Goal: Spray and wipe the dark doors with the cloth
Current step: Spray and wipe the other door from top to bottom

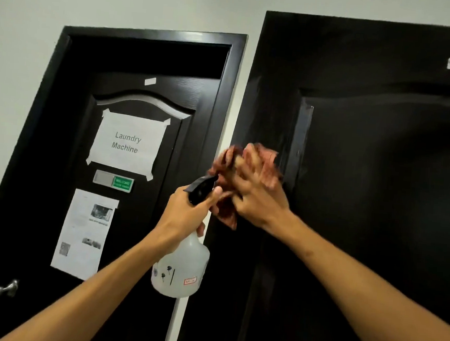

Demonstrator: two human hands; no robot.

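I kept the spray bottle (181,269) up in my left hand (185,215), fingers curled round its neck and trigger, ready beside the right-hand dark door (379,182). My right hand (257,191) pressed the reddish cloth (226,170) against that door's near edge, fingers seemingly spread flat, though blur hid the detail.

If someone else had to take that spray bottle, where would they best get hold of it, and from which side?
Probably by the narrow neck just under the black trigger head, where the left hand already grips the spray bottle. The translucent body below widens, so fingers wrap the neck more surely. Come from the left, since the right hand with the red cloth crowds the right side.
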